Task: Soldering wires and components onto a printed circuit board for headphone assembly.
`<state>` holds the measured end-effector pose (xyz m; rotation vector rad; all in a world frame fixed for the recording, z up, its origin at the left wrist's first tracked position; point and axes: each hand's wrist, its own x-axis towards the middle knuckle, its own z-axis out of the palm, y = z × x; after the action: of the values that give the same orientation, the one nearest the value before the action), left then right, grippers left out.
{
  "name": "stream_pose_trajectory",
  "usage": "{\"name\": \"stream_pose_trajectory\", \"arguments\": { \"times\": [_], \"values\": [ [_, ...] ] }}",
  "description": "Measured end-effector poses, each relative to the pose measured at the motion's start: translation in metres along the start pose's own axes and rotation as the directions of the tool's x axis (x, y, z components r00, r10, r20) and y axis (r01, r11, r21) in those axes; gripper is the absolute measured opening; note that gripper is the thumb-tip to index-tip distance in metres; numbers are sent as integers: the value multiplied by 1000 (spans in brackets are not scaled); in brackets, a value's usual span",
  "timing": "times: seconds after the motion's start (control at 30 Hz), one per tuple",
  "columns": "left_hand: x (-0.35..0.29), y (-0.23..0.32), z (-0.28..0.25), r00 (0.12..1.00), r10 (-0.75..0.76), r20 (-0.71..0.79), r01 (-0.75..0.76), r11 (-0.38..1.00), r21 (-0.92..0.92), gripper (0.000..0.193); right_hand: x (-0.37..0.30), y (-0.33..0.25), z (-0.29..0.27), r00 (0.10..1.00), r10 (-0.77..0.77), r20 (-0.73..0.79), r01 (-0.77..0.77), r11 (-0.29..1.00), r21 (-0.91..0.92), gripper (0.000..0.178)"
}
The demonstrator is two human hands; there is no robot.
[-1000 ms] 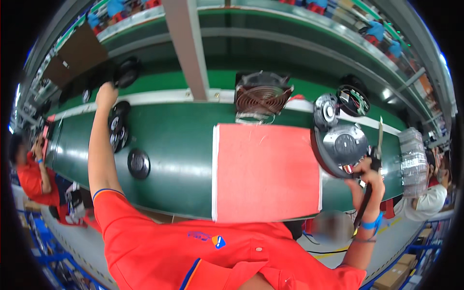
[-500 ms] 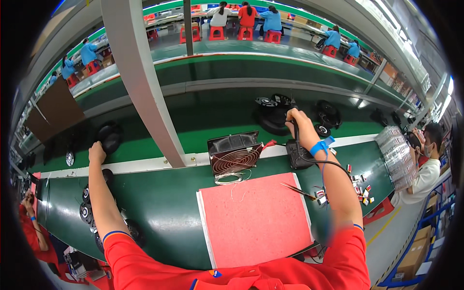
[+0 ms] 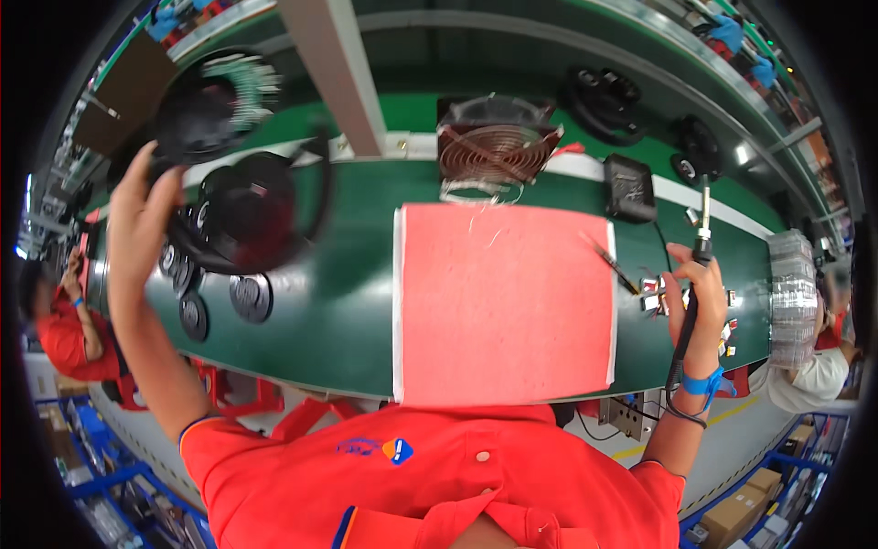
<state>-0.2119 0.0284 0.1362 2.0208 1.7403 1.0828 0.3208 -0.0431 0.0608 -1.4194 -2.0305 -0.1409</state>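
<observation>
Black round housing (image 3: 194, 119) with pale green wiring on its right side is at the far left, just beyond and to the right of the left hand's (image 3: 140, 218) fingertips. The thumb stands apart from the fingers near its near-left edge; blur means I cannot tell whether they grip it. Being round, it shows no clear long axis. A second black round part (image 3: 256, 206) is nearer and further right. The left hand is much the closer; the right hand (image 3: 700, 297), beyond the pink mat (image 3: 503, 306), has its fingers closed around a soldering iron (image 3: 702, 245), tip pointing far.
</observation>
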Motion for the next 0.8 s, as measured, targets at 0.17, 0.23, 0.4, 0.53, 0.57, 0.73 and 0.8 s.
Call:
{"name": "stream_pose_trajectory", "arguments": {
  "times": [0.17, 0.23, 0.4, 0.53, 0.57, 0.73, 0.8],
  "values": [
    [-44, 86, 124, 838, -12, 545, 67, 994, -81, 38, -19, -19, 13, 997, 69, -35, -63, 986, 155, 23],
    [-65, 80, 172, 863, 151, 482, -42, 972, -230, 39, -10, -35, 21, 997, -54, -61, 64, 983, 172, 24],
    [-63, 87, 204, 858, 83, 507, -28, 993, -114, 31, -18, -36, 25, 991, -97, -95, 113, 976, 184, 28],
    [-52, 77, 215, 889, 369, 271, -342, 929, -143, 31, -39, -30, 23, 999, -14, -37, 21, 980, 198, 23],
    [-47, 82, 219, 847, 506, 164, -483, 861, -160, 31, -44, -30, 24, 999, 28, -20, -23, 976, 217, 22],
    [-38, 85, 257, 757, 597, 265, -576, 802, -161, 23, -36, -41, 54, 992, -121, -21, 122, 956, 268, 27],
    [-41, 87, 257, 763, 570, 305, -550, 820, -159, 22, -26, -52, 56, 993, -118, 20, 107, 949, 296, 27]
  ]
}}
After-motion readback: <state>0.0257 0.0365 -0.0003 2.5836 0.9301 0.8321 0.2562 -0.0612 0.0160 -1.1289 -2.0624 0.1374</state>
